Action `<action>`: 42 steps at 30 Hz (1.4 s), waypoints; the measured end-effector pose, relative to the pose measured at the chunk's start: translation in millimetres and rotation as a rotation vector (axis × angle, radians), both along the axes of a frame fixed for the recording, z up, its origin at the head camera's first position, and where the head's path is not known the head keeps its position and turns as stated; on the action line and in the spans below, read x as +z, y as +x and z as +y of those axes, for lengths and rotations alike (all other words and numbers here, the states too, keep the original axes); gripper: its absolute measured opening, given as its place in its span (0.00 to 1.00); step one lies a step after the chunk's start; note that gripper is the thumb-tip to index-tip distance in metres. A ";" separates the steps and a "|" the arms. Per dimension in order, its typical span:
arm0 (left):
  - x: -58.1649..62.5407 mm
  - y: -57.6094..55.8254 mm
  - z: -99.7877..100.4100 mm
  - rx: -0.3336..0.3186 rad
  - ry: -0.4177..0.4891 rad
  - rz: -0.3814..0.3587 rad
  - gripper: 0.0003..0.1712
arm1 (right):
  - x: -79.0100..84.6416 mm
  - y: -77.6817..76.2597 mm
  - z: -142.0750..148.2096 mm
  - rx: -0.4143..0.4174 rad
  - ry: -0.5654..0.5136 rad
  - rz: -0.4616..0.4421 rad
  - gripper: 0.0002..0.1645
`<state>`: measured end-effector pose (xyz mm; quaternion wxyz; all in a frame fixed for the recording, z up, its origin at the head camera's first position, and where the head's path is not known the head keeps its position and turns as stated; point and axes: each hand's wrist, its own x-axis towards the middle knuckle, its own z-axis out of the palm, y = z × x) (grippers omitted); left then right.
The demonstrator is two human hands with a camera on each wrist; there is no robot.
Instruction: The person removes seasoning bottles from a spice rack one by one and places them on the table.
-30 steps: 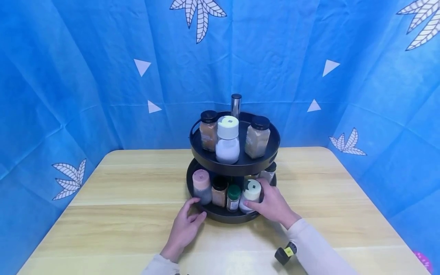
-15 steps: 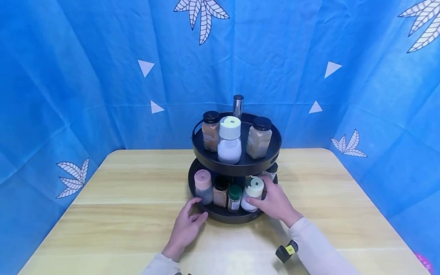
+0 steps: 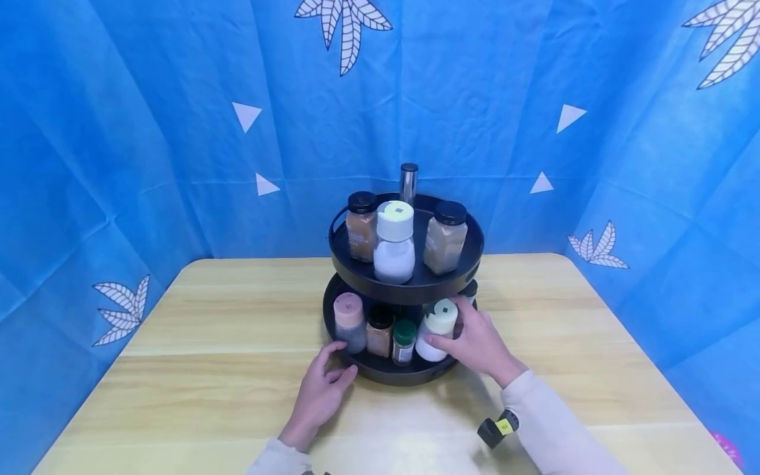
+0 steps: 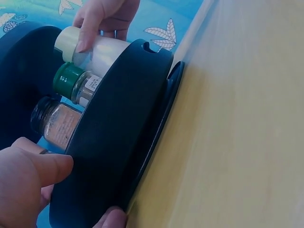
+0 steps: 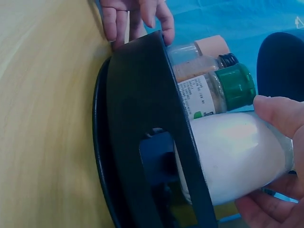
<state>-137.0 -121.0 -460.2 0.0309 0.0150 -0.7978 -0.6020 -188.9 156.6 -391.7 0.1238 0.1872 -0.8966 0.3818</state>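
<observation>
A white-lidded bottle of white powder leans to the right at the front right of the lower tier of a black two-tier spice rack. My right hand holds it, thumb in front and fingers behind. In the right wrist view the bottle lies between thumb and fingers, its base behind the tray's rim. My left hand grips the lower tray's front left rim; the left wrist view shows the thumb and a fingertip on either side of the rim wall. A small green-lidded jar stands beside the bottle.
Also on the lower tier are a pink-lidded bottle and a black-lidded jar. The upper tier carries two black-lidded jars and a white-lidded bottle. A blue curtain hangs behind the wooden table.
My right hand has shifted slightly up and to the right, and the white-lidded bottle in it has tilted further right. My left hand stays at the tray rim.
</observation>
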 end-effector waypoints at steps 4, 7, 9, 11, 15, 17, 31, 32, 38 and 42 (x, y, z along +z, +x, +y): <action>1.0 -2.3 1.6 -0.021 0.009 0.028 0.26 | 4.4 -1.1 2.8 -0.009 0.001 0.003 0.40; 1.6 -2.4 2.5 -0.022 0.009 0.026 0.26 | 5.4 -1.3 4.5 -0.007 -0.002 0.001 0.40; 1.8 -2.2 2.4 -0.018 0.001 0.016 0.26 | 5.4 -1.2 5.3 -0.002 -0.003 -0.002 0.40; 2.0 -2.3 2.0 -0.016 -0.004 0.013 0.26 | 5.6 -1.1 5.7 -0.002 -0.006 0.002 0.40; 1.4 -1.4 0.7 -0.020 -0.005 0.008 0.26 | 5.6 0.2 5.6 -0.003 -0.011 0.012 0.39; 0.9 -0.3 0.5 -0.018 -0.003 0.001 0.27 | 5.1 1.6 5.2 0.000 -0.013 0.016 0.38; 1.9 0.1 1.9 -0.018 -0.001 0.043 0.26 | 4.5 1.3 7.3 -0.010 -0.021 0.027 0.39; 2.1 0.2 1.6 -0.017 0.000 0.044 0.26 | 4.7 1.4 7.5 -0.010 -0.024 0.027 0.39; 3.1 2.2 1.1 -0.005 -0.003 0.035 0.27 | 6.5 2.6 8.2 -0.012 -0.029 0.042 0.38; 3.7 2.7 1.2 -0.004 -0.008 0.036 0.27 | 10.2 3.2 9.0 -0.013 -0.037 0.039 0.38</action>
